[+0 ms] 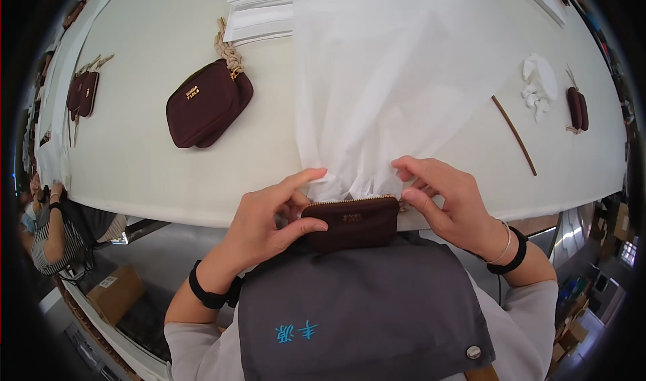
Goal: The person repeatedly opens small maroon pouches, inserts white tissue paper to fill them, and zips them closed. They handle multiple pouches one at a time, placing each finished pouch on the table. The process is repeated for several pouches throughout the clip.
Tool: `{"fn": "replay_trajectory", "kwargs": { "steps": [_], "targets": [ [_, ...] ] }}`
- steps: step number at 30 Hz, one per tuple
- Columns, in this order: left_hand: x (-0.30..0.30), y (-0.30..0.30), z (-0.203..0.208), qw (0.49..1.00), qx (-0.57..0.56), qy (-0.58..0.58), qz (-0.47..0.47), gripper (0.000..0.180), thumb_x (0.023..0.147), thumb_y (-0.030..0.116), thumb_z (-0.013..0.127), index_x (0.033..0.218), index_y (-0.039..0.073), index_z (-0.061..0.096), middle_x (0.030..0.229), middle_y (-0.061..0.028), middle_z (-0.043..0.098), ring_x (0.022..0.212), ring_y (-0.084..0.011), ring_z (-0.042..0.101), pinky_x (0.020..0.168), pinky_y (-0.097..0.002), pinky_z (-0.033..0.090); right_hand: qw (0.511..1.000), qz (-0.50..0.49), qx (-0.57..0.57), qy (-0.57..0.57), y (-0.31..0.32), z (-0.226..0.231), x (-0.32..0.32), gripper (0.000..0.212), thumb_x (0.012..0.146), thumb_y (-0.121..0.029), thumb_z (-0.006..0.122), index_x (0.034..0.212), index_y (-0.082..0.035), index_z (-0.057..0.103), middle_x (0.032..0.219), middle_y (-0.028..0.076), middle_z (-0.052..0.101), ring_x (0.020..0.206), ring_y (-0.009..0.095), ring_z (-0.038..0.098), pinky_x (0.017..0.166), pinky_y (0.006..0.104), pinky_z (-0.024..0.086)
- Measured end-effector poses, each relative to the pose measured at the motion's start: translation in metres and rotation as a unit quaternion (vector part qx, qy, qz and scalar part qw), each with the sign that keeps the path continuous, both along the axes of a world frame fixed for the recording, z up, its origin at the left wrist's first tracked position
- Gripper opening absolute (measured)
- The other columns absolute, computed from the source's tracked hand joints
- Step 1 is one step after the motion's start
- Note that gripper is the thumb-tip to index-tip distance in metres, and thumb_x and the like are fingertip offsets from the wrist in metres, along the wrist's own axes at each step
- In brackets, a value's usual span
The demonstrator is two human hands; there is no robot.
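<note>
A small dark maroon zip pouch with a gold zipper stands upright at the table's near edge, its zipper side up, against my grey apron. My left hand is closed on its left end, thumb on the front face and index finger stretched over the white tissue paper. The gathered near end of that sheet goes down into the pouch opening; the rest spreads away across the table. At the pouch's right end, my right hand has thumb and index finger apart, beside the tissue and the zipper end.
Two stacked maroon pouches with a beige braided cord lie at the left. Behind them is a stack of white sheets. On the right are a brown strip, crumpled white tissue and small pouches. Another person is at the far left.
</note>
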State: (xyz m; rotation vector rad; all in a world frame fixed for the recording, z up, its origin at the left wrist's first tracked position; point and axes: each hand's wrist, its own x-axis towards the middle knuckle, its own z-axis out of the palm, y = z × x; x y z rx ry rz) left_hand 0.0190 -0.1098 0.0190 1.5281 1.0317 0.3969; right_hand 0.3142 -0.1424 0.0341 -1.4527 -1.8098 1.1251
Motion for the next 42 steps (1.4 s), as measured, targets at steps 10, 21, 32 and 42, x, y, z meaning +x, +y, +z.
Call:
{"fn": "replay_trajectory", "kwargs": {
  "steps": [10,21,32,42],
  "targets": [
    [-0.004,-0.007,-0.017,0.99,0.138,-0.037,0.007,0.044,0.071,0.016,0.089,0.11,0.004,0.072,0.088,-0.0056,0.064,0.07,-0.0145,0.062,0.065,-0.0266,0.054,0.994,0.054,0.043,0.088,0.021,-0.013,-0.009,0.026,0.084,0.005,0.07,0.109,0.001,0.069,0.102,0.012,0.072,0.086,0.019,0.07,0.075,0.0268,0.056],
    [0.001,-0.013,-0.014,0.99,0.139,-0.013,0.0,0.022,0.079,0.012,0.082,0.095,0.001,0.072,0.104,-0.0079,0.058,0.086,-0.0194,0.06,0.077,-0.0308,0.051,0.968,0.25,0.006,-0.014,0.025,-0.003,0.015,0.026,0.082,-0.016,0.071,0.108,-0.01,0.073,0.075,0.008,0.062,0.068,0.019,0.06,0.058,0.0349,0.043],
    [0.008,-0.011,-0.013,0.994,0.086,-0.069,0.001,0.016,0.092,0.014,0.069,0.087,0.001,0.063,0.085,-0.0081,0.061,0.071,-0.0199,0.055,0.066,-0.0288,0.045,0.925,0.2,-0.31,0.084,0.01,0.0,0.01,0.023,0.098,-0.028,0.066,0.1,-0.006,0.069,0.052,-0.002,0.038,0.049,0.006,0.035,0.049,0.0274,0.031],
    [0.004,0.014,0.003,0.987,0.143,0.015,-0.076,0.023,0.094,0.018,0.068,0.082,0.001,0.057,0.072,-0.0074,0.052,0.062,-0.0213,0.048,0.058,-0.032,0.04,0.978,0.194,-0.019,-0.07,0.014,0.005,0.008,0.024,0.096,-0.029,0.063,0.086,-0.008,0.068,0.052,0.007,0.051,0.05,0.027,0.053,0.049,0.0389,0.038]
  ]
}}
